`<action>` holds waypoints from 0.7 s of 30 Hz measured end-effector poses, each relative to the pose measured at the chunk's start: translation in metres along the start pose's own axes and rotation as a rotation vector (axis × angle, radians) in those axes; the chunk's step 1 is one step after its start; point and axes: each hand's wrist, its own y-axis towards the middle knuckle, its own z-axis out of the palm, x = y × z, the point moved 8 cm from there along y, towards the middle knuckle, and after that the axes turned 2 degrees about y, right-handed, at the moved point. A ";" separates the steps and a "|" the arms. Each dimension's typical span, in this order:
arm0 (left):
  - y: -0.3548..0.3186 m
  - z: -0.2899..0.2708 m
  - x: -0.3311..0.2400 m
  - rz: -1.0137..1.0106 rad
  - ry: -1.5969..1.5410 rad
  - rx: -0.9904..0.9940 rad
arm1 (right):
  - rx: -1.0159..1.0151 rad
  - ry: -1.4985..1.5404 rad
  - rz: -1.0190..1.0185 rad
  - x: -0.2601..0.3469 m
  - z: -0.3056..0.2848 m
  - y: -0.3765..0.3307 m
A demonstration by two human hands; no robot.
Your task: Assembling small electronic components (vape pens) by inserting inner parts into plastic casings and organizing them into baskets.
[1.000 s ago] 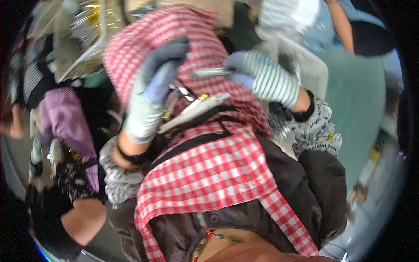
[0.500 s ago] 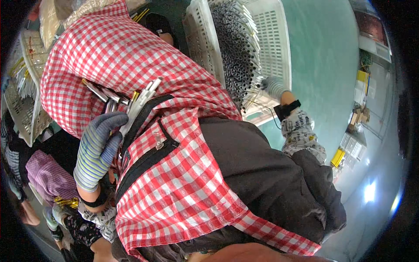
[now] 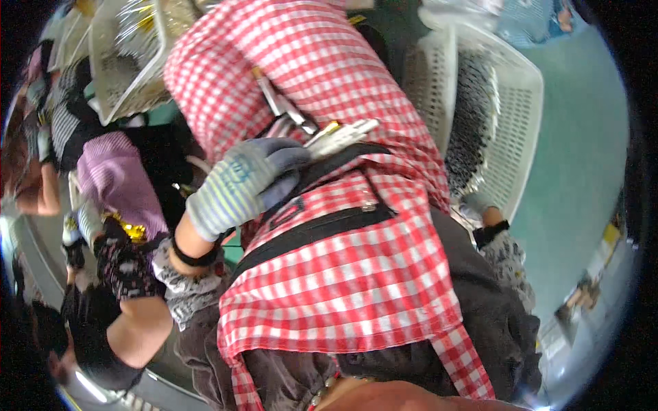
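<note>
In the head view, the only one given, the left hand [image 3: 250,181] is laid over the lap, its fingers bent around the near end of a bundle of pale tubes [image 3: 346,137]. Whether the bundle is firmly pinched or only touched cannot be told, as the contact is hidden by the glove. Beyond it, a few silver tubes [image 3: 277,99] are left lying at a slant on the checked apron [image 3: 343,288], untouched.

The right hand [image 3: 478,205] is placed at the near end of the white basket [image 3: 524,130], next to the packed tubes [image 3: 471,116]; it is small and blurred, so the state of its fingers cannot be told.

The bundle could be fanned out or dropped if it is held only by its near end. The silver tubes could be rolled off the cloth if a knee were shifted, since they are steadied by no hand. Neighbouring packed tubes could be dragged out or bent by a careless pull, being stacked so tightly together.
</note>
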 end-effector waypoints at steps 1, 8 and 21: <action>-0.001 0.002 0.000 0.048 -0.007 -0.006 | 0.041 -0.033 0.016 0.013 -0.025 -0.007; -0.002 -0.018 0.010 -0.193 0.090 -0.068 | -0.794 0.258 -0.739 0.214 -0.323 -0.093; 0.026 0.016 0.044 -0.256 0.033 0.104 | -0.382 -0.357 -1.107 0.398 -0.331 -0.067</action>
